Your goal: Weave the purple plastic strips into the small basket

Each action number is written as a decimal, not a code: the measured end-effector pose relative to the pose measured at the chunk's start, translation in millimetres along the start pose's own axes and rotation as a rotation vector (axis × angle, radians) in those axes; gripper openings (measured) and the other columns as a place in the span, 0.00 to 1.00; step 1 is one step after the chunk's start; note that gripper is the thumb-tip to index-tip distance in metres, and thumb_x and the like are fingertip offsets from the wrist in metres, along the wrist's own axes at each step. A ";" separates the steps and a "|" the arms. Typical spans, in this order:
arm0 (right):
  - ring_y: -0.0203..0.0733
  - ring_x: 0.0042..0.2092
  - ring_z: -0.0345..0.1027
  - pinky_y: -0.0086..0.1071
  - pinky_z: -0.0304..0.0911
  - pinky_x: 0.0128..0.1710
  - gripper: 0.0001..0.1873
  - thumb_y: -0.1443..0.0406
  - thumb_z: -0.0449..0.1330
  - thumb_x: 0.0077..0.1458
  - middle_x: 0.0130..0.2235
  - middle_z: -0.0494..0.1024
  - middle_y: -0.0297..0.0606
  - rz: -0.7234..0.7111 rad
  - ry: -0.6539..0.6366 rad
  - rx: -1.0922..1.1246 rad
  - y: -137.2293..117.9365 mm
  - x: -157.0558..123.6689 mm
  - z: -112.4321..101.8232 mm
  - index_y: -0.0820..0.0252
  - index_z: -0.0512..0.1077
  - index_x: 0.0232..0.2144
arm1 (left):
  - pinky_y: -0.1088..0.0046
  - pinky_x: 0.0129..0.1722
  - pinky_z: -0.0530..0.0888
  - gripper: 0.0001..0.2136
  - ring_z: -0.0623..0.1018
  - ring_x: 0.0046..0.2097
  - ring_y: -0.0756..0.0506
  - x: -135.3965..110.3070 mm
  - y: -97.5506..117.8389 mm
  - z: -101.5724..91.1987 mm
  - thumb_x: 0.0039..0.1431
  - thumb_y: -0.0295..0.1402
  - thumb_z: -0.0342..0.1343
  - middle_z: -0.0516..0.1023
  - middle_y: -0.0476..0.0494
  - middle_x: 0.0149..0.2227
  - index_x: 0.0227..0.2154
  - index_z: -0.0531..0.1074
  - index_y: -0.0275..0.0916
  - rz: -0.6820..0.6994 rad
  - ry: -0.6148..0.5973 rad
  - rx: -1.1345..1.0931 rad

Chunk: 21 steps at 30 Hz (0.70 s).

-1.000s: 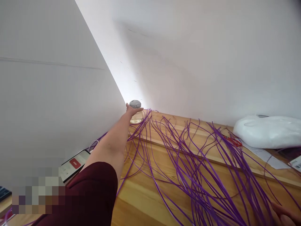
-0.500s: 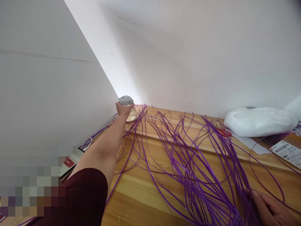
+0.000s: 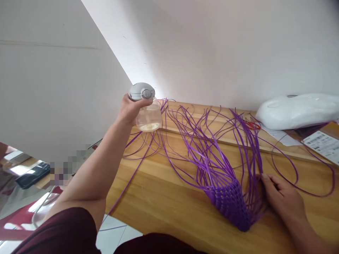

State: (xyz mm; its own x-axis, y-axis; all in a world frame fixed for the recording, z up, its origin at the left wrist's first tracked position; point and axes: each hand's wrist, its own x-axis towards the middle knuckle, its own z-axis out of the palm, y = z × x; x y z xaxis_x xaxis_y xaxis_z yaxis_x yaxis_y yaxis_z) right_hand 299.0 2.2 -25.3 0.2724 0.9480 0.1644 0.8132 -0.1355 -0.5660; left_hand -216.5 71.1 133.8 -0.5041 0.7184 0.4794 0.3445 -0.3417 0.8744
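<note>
My left hand [image 3: 129, 108] is wrapped round the neck of a clear water bottle [image 3: 149, 118] with a grey lid, lifted above the table and tilted a little. Some pale liquid shows low inside it. At the right, my right hand [image 3: 284, 197] pinches a few purple strands [image 3: 258, 151] between thumb and fingers. These strands belong to a partly woven purple piece [image 3: 230, 203], whose closely knotted end lies towards the table's front edge. Its long loose ends fan out across the wood towards the wall.
The wooden table [image 3: 164, 208] meets a white wall at the back. A white plastic-looking form [image 3: 296, 111] lies at the back right, near red-handled scissors [image 3: 253, 125], a paper sheet [image 3: 282, 135] and a labelled box [image 3: 324, 144]. A dark phone [image 3: 33, 175] lies at far left.
My left hand has brought the bottle up and nearer from the back corner. My right hand still holds purple strands. The view has tipped down, so the woven part now shows.
</note>
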 end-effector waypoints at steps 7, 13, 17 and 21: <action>0.52 0.39 0.75 0.39 0.65 0.40 0.26 0.47 0.53 0.52 0.37 0.83 0.45 -0.075 0.028 0.165 -6.4 -9.3 -1.4 0.59 0.81 0.36 | 0.61 0.48 0.76 0.25 0.79 0.44 0.39 -116.7 55.3 -11.2 0.38 0.35 0.70 0.80 0.43 0.41 0.43 0.77 0.36 -0.056 -0.285 -0.158; 0.48 0.33 0.72 0.37 0.63 0.35 0.26 0.49 0.52 0.54 0.31 0.81 0.44 -0.115 0.090 0.201 -8.2 -14.5 -1.6 0.61 0.81 0.36 | 0.62 0.50 0.75 0.27 0.78 0.45 0.39 -185.3 52.1 -24.9 0.37 0.34 0.72 0.80 0.44 0.43 0.45 0.76 0.38 -0.118 -0.385 -0.142; 0.47 0.33 0.72 0.36 0.62 0.35 0.26 0.49 0.52 0.55 0.31 0.81 0.43 -0.143 0.116 0.199 -7.4 -15.3 -0.9 0.61 0.81 0.36 | 0.61 0.50 0.74 0.32 0.78 0.47 0.38 -218.5 39.3 -33.2 0.37 0.34 0.74 0.79 0.41 0.46 0.50 0.73 0.38 -0.187 -0.451 -0.135; 0.47 0.33 0.72 0.36 0.62 0.35 0.25 0.49 0.52 0.54 0.33 0.82 0.44 -0.130 0.097 0.208 -7.5 -15.4 -2.1 0.60 0.81 0.36 | 0.59 0.51 0.74 0.40 0.78 0.48 0.36 -236.4 37.3 -34.8 0.35 0.35 0.76 0.79 0.38 0.47 0.55 0.69 0.38 -0.222 -0.509 -0.097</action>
State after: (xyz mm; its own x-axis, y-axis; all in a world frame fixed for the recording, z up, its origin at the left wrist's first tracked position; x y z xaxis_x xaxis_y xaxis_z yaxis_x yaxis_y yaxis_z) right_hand 289.8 -12.0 -21.9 0.2287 0.9201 0.3181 0.7243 0.0575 -0.6870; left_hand -112.1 -132.6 55.7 -0.1025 0.9728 0.2079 0.1870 -0.1865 0.9645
